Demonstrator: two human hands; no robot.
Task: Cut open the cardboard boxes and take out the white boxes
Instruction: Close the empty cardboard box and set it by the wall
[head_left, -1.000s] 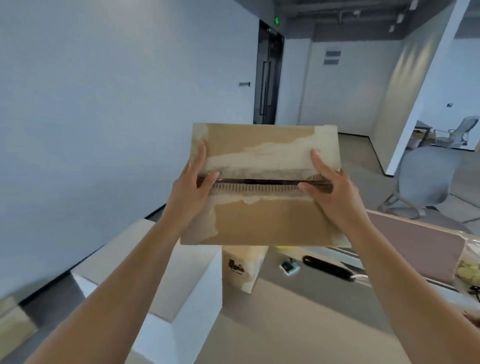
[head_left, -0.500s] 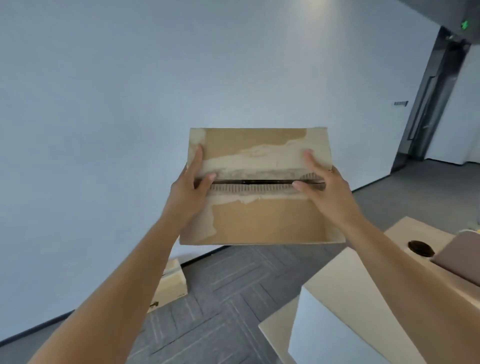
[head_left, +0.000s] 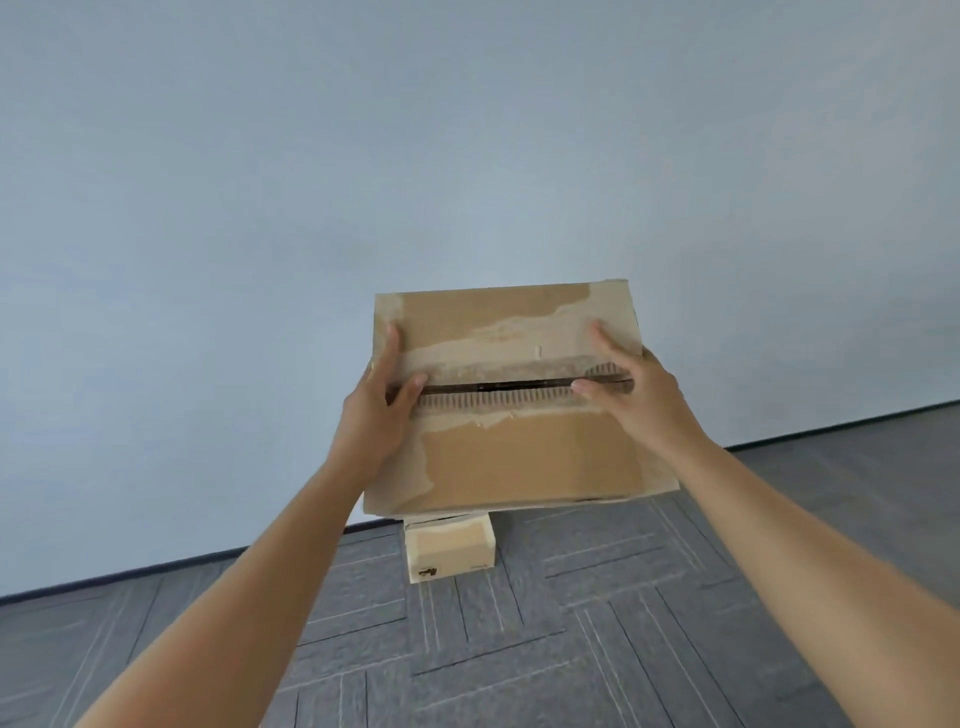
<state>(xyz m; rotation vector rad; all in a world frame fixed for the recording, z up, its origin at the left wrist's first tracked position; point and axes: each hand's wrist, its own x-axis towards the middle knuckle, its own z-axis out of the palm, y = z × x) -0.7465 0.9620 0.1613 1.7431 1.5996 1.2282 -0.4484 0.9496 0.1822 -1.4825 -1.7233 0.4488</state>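
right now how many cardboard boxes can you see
2. One cardboard box is held up in the air between the left hand and right hand. A smaller box sits on the floor by the wall, partly hidden behind it.

**One head cam, aimed forward and a bit down**

Only a single view is given, so nothing is shared with another. It's shot from head height, faced at a plain wall (head_left: 467, 130) where the grey carpet floor (head_left: 519, 649) is met. Both forearms are seen stretching away from the lens, and the held cardboard box (head_left: 524, 462) is framed close, at arm's length, near centre.
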